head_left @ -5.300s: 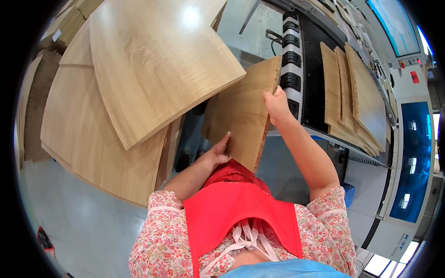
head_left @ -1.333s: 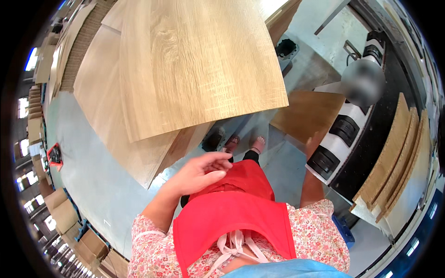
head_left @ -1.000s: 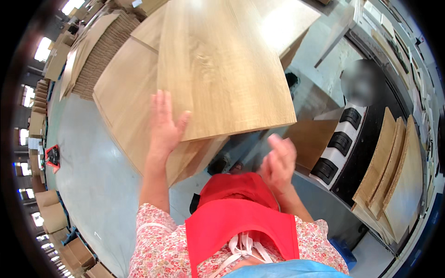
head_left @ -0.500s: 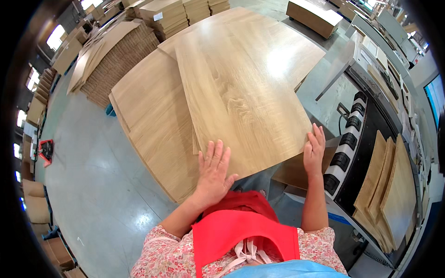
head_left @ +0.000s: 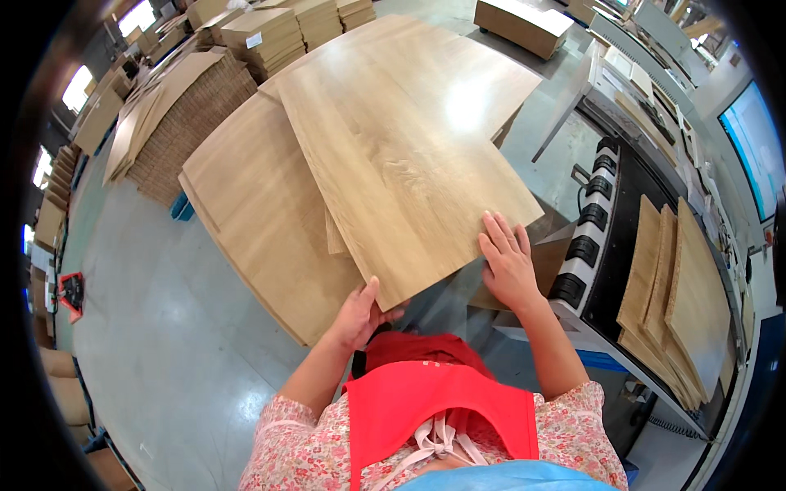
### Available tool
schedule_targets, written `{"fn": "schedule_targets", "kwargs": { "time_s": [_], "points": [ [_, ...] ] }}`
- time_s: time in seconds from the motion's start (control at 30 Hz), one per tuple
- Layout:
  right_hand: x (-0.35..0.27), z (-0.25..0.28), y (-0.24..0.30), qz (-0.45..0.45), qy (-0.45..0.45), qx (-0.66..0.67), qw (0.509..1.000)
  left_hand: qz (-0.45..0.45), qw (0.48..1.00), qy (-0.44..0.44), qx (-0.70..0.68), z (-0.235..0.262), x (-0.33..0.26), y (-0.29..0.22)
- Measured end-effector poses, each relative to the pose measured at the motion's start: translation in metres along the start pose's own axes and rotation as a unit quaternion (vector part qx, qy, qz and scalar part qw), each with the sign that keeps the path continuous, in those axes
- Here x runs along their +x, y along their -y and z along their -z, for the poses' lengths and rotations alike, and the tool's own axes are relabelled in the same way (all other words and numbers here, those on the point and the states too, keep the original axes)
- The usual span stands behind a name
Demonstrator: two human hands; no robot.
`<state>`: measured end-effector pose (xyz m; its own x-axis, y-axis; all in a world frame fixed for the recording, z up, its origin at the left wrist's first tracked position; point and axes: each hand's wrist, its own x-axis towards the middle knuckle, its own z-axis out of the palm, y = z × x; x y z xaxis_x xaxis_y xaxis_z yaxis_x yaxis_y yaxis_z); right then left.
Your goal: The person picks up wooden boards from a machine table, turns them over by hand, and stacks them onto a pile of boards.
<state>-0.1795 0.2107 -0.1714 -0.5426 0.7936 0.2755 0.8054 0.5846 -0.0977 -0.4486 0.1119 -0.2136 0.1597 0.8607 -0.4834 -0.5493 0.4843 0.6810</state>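
Observation:
A wood-grain board (head_left: 401,164) lies turned at an angle across the top of a stack of similar panels (head_left: 254,196). At its near left corner my left hand (head_left: 360,315) is closed on the edge, thumb on top and fingers partly out of sight beneath. My right hand (head_left: 508,262) rests with outstretched fingers on the board's top by the near edge, close to the right corner. The near end of the board sticks out past the panels toward my red apron.
To the right stands a machine with a row of black rollers (head_left: 583,248); several cut boards (head_left: 655,286) lean on its black bed. Behind left are piles of brown sheets (head_left: 196,114) and stacked boards (head_left: 274,37). A red and black device (head_left: 71,296) sits on the floor far left.
My left hand has gone from lying flat on the wood to grasping the board's near left corner. My right hand has moved inward from the right edge onto the top. The view has shifted.

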Motion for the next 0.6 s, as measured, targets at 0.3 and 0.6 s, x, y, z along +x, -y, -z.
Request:
{"fn": "schedule_targets", "kwargs": {
  "time_s": [0.3,0.6],
  "points": [
    [0.01,-0.009,-0.003,0.13,-0.1,-0.012,0.986,-0.147,0.984,-0.023,-0.095,-0.036,-0.039,0.018],
    [-0.027,0.06,0.077,-0.06,-0.199,0.527,0.824,-0.493,0.818,0.211,0.21,-0.14,-0.092,-0.062]
  ]
}}
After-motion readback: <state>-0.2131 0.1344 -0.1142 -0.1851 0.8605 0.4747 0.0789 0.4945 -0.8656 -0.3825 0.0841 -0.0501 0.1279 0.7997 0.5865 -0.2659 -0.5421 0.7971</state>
